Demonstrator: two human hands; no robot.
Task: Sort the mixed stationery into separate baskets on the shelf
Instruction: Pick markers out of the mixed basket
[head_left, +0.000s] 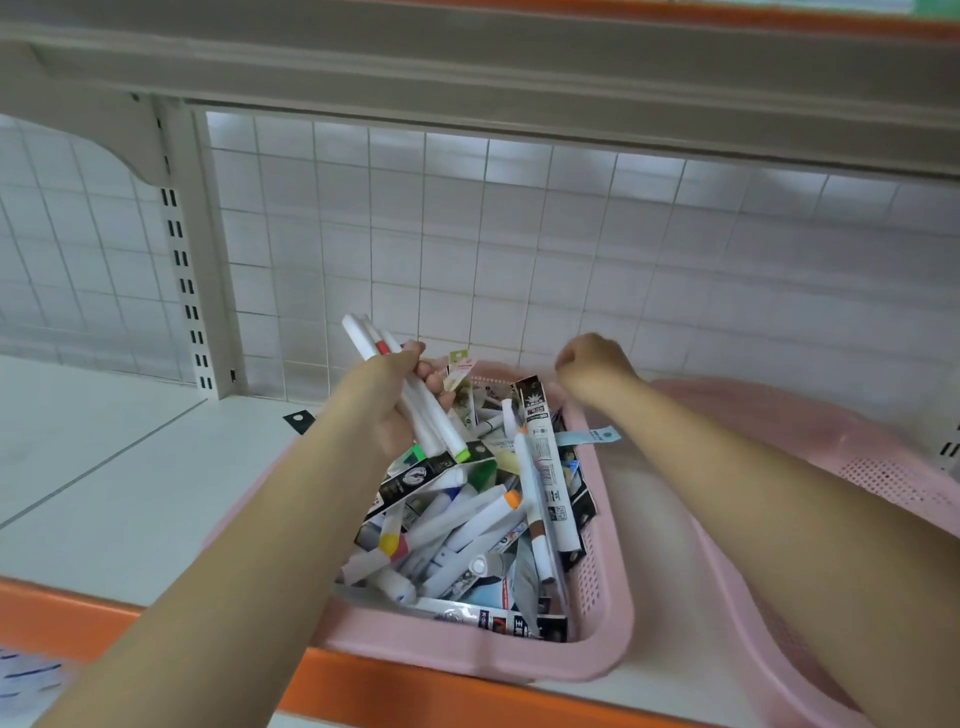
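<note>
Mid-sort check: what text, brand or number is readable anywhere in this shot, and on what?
None can be read for certain.
Tall packet: print and barcode, too blurred.
Front packets: characters, too blurred.
Blue tag: logo only, too small.

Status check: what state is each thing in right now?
left hand: grips the markers.
markers: bundled, held above the basket.
right hand: curled, blurred; hold unclear.
basket: full of mixed stationery.
second basket: beside it, partly hidden by the arm.
</note>
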